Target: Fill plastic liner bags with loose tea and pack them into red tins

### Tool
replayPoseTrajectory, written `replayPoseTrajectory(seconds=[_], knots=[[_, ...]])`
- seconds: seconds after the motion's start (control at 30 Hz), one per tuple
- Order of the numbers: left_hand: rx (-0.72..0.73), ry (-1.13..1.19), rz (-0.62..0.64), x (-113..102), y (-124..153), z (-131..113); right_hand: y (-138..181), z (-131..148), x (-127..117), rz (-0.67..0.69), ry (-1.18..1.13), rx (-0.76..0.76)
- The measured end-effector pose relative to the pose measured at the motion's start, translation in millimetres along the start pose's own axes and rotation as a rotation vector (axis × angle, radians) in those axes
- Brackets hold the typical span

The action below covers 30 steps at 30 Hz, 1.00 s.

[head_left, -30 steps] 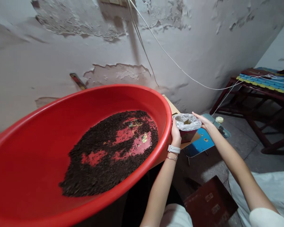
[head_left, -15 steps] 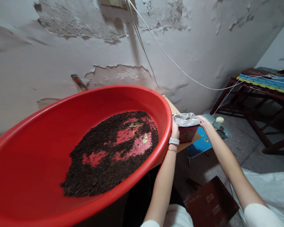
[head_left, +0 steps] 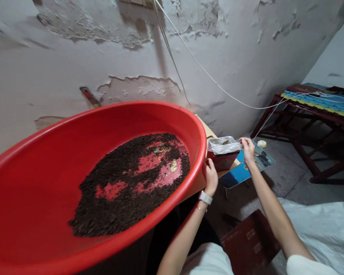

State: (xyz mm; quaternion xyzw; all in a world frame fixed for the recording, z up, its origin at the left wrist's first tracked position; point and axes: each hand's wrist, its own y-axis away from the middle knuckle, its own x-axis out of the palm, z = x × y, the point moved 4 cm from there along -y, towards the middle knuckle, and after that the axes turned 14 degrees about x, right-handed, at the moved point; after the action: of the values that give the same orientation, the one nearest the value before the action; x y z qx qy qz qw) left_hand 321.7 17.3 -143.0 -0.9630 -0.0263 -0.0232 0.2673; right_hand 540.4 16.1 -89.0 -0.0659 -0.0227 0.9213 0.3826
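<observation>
A dark red box (head_left: 223, 162) stands beside the red basin, with a clear plastic bag (head_left: 224, 145) lining it and sticking out of its open top. My right hand (head_left: 248, 149) pinches the bag's right edge between thumb and fingers. Just below the basin rim, my left hand (head_left: 211, 176) is near the box's left front corner, its fingers loosely curled and apart, holding nothing that I can see. Dark, loose, dried leaf-like bits (head_left: 109, 208) cover much of the bottom of the large red basin (head_left: 31, 198), leaving bare red patches.
The basin and box rest on a light wooden board (head_left: 199, 183). To the right are a blue folding table (head_left: 235, 175) and a dark red stool (head_left: 250, 240). A long bench (head_left: 312, 133) stands at the back right. White cables (head_left: 206, 72) hang along the peeling wall.
My left hand has come off the bag's left edge and dropped lower, toward the front of the box. My right hand stays at the bag's right edge, now more upright.
</observation>
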Motion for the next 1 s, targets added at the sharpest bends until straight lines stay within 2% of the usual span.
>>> replayPoseTrajectory(seconds=[0.1,0.17,0.23,0.3,0.4,0.5,0.63,0.77,0.83,0.9,1.0], knots=[[0.356,-0.207,0.197,2,-1,-40,17,36,-11,0.263,0.271,-0.285],[0.509,-0.33,0.339,8,-16,-61,25,48,-15,0.398,0.464,-0.386],[0.532,-0.408,0.429,12,-35,-70,29,52,-21,0.404,0.566,-0.43],[0.517,-0.42,0.459,13,-46,-69,32,49,-25,0.352,0.61,-0.468],[0.51,-0.35,0.398,8,-42,-56,41,34,-25,0.285,0.654,-0.554],[0.457,-0.262,0.284,1,-25,-31,52,13,-22,0.211,0.642,-0.611],[0.327,-0.19,0.252,-9,-4,5,66,-21,-15,0.093,0.529,-0.542],[0.25,-0.155,0.204,-15,15,18,66,-43,-15,-0.029,0.277,-0.27],[0.177,-0.103,0.157,-12,19,15,58,-41,-17,-0.089,0.09,-0.134],[0.126,-0.053,0.119,-5,13,6,46,-29,-15,-0.101,-0.037,-0.084],[0.162,0.018,0.156,12,-13,-13,26,-6,3,0.052,-0.042,-0.113]])
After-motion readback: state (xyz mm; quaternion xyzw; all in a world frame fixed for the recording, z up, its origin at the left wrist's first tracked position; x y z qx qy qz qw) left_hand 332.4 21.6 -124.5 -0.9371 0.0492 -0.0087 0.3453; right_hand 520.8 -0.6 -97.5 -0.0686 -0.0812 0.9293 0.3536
